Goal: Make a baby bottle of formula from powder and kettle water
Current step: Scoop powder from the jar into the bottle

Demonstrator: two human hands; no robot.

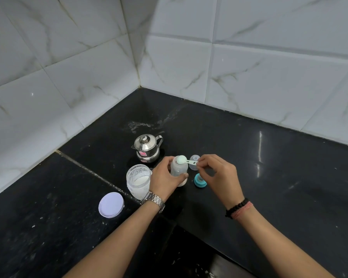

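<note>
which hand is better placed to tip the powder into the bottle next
Right. The right hand already pinches the white plastic scoop at the clear baby bottle's mouth, while the left hand grips the bottle, steadying it.

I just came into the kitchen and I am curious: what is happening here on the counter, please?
A person is making baby formula. The left hand grips the open baby bottle standing on the black counter. The right hand pinches the scoop by its handle, its bowl over the bottle's mouth. The powder jar stands open, its lid lying nearby. The steel kettle waits behind, and the teal nipple ring is still off.
</note>
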